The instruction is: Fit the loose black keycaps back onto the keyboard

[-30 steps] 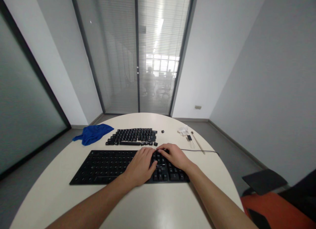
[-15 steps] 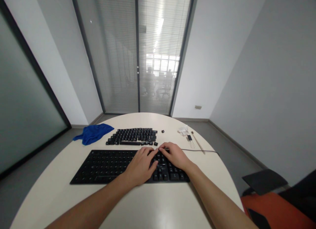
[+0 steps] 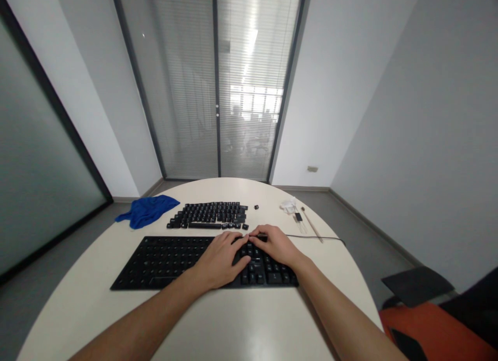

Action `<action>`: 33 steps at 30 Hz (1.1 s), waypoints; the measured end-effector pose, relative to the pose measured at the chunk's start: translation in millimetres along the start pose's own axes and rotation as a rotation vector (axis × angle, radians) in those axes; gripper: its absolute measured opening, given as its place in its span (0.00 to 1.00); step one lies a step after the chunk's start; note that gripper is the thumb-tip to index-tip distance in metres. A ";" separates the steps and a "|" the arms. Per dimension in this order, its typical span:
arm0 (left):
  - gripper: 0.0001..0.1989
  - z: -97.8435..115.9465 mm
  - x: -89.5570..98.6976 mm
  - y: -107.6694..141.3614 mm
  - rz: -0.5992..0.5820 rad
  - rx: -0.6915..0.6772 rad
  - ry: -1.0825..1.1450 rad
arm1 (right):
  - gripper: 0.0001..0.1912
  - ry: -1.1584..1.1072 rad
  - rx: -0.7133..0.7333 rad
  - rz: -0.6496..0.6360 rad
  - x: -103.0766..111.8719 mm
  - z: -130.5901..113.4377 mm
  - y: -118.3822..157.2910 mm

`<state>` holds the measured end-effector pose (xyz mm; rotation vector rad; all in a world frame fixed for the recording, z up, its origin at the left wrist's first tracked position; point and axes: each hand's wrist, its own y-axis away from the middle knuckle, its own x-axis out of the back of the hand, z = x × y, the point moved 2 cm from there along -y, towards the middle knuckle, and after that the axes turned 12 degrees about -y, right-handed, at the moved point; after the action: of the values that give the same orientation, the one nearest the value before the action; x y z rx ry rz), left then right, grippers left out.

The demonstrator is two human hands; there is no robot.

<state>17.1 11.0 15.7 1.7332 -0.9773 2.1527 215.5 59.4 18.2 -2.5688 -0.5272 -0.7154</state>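
Observation:
A black keyboard [image 3: 171, 260] lies across the table in front of me. Much of its left side is bare of keycaps, while the number pad at its right end has them. My left hand [image 3: 222, 260] rests over the right-middle part, thumb apart from the stretched fingers. At the keyboard's top edge, the tips of the thumb and index finger of my right hand [image 3: 274, 245] come together beside my left index fingertip. Anything between those tips is too small to make out. Removed keycaps [image 3: 213, 213] lie in rows behind the keyboard, with a single keycap [image 3: 256, 207] off to their right.
A blue cloth [image 3: 150, 210] is at the table's left edge. On the right lie a crumpled white tissue [image 3: 288, 205], a small black-handled wire tool [image 3: 299, 217] and a thin brush [image 3: 312, 225]. The cable [image 3: 319, 237] runs rightward. An orange chair [image 3: 431, 330] stands at right.
Both hands shift very slightly left along the keyboard's top edge. My right thumb and index fingertips draw closer to my left fingertip. The other things stay put.

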 end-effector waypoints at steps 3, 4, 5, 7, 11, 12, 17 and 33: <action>0.20 0.0 0.7 -1.2 -0.007 0.008 -0.006 | 0.09 0.009 -0.008 0.003 0.0 -1.8 -0.3; 0.20 0.0 0.5 -1.5 -0.012 0.011 -0.009 | 0.09 0.015 -0.010 0.004 0.0 -2.3 -0.3; 0.20 -0.1 0.1 -1.9 -0.018 0.012 -0.013 | 0.09 0.020 -0.011 0.002 0.0 -2.7 -0.2; 0.20 -0.4 -1.0 -2.3 -0.025 0.010 -0.017 | 0.09 0.026 -0.009 -0.002 -0.1 -3.2 0.0; 0.20 -1.7 -2.6 -2.2 -0.025 0.009 -0.022 | 0.09 0.024 0.000 -0.005 0.2 -2.4 0.8; 0.20 -2.0 -2.7 -2.1 -0.022 0.012 -0.023 | 0.09 0.025 0.001 -0.003 0.4 -1.9 0.9; 0.19 -2.3 -1.3 -1.4 0.004 0.023 -0.025 | 0.09 0.023 -0.003 -0.002 0.6 -0.4 1.1; 0.22 1.8 2.2 -2.1 -0.002 0.044 -0.066 | 0.08 0.051 -0.001 -0.015 0.1 -2.3 -0.3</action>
<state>19.0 10.9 18.7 1.8358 -0.9499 2.1439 214.6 58.5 20.1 -2.5429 -0.5308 -0.7849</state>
